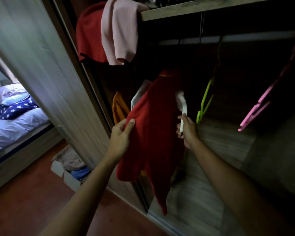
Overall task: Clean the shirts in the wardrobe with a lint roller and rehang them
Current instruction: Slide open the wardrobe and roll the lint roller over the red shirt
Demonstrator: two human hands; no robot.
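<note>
1. the red shirt (153, 133) hangs inside the wardrobe on a white hanger (134, 97), in the left part of the open section.
2. the left hand (121, 135) pinches the left edge of the shirt between thumb and fingers and holds the cloth out.
3. the right hand (188, 132) is closed around the handle of the white lint roller (183, 104). the roller head is at the upper right edge of the shirt, but it is blurred, so i cannot tell if it touches the cloth.
4. i judge the work is in the cleaning step for this one shirt.
5. what seems left: a green hanger (206, 97) and a pink hanger (260, 101) hang empty to the right, and a pink garment (121, 31) and a red garment (90, 34) lie draped over the shelf (211, 9) edge. whether any of these is already cleaned, i cannot tell.
6. no brand, label or writing can be read. only a yellow trim shows near the collar.
</note>
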